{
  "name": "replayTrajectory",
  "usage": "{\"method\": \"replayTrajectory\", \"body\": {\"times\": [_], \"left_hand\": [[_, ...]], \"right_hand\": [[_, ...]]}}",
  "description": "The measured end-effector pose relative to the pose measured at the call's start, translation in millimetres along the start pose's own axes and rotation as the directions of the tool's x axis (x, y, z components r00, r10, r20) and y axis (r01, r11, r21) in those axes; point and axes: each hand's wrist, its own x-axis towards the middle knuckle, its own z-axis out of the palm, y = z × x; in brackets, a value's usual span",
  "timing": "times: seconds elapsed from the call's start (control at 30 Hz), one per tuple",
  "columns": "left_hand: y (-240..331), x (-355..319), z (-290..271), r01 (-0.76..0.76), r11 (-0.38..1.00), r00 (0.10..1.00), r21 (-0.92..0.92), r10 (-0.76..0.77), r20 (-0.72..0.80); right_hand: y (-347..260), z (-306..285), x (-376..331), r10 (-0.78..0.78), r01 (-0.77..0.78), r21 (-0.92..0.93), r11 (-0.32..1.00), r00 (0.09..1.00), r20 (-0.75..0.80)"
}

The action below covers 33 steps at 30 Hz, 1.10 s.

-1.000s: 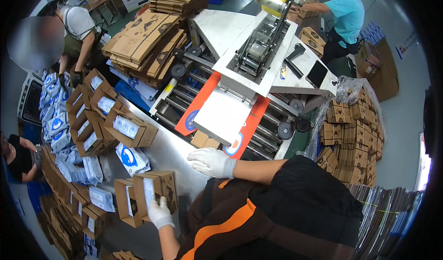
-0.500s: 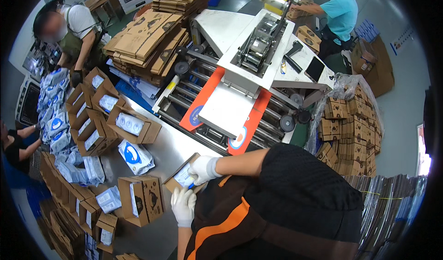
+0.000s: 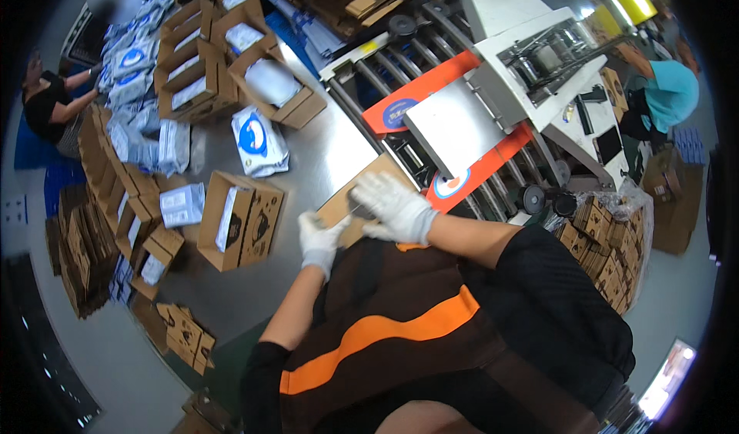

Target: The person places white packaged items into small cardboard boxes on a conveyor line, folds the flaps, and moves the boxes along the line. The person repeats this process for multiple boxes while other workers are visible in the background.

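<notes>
A small brown cardboard box [image 3: 372,174] stands against my front at the metal table's edge, its top flaps mostly folded over. My left hand [image 3: 319,239], in a white glove, grips its near left side with the thumb over the top. Across the flaps lies my right hand [image 3: 394,205], also gloved, with fingers stretched out and pressing down. A narrow dark gap shows between the flaps, and the contents are hidden. Left of the box are a white-and-blue soft pack [image 3: 259,143] and an open carton [image 3: 240,220] with a pack inside.
A roller conveyor sealing machine [image 3: 454,122] with orange-red guides adjoins the table [image 3: 308,157]. More open cartons [image 3: 196,87] and piled packs [image 3: 131,64] fill the left. Wrapped boxes [image 3: 604,241] stand right. One co-worker [image 3: 54,99] is at left, another [image 3: 666,95] far right.
My right hand has moved from inside the box onto its flaps, which now cover the pack. My left hand still holds the side. The view has turned, shifting the scene.
</notes>
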Motion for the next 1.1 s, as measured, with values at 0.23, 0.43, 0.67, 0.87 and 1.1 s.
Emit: {"method": "replayTrajectory", "body": {"times": [0.23, 0.43, 0.67, 0.87, 1.1], "left_hand": [[52.6, 25.3, 52.8, 0.004, 0.965, 0.895, -0.26, 0.113, 0.431], [90.7, -18.9, -79.7, -0.362, 0.539, 0.562, 0.76, 0.777, -0.284], [2.3, -14.9, -103.8, -0.472, 0.576, 0.799, 0.667, 0.6, 0.047], [48.2, -85.1, -72.5, -0.6, 0.318, 0.574, 0.734, 0.81, 0.118], [-38.2, -76.0, -86.0, -0.562, 0.776, 0.805, 0.286, 0.592, -0.027]], "right_hand": [[47.7, -35.7, 2.4, 0.353, -0.353, -0.002, 0.935, 0.935, -0.004], [-0.9, -12.2, -22.3, 0.182, -0.13, 0.482, 0.867, 0.981, -0.061], [-4.7, 4.5, 32.0, 0.243, -0.163, 0.338, 0.927, 0.948, -0.207], [-32.0, -5.4, 59.9, 0.246, -0.205, 0.331, 0.921, 0.965, -0.088], [-87.8, -4.7, 22.3, 0.351, -0.383, 0.322, 0.866, 0.924, 0.155]]}}
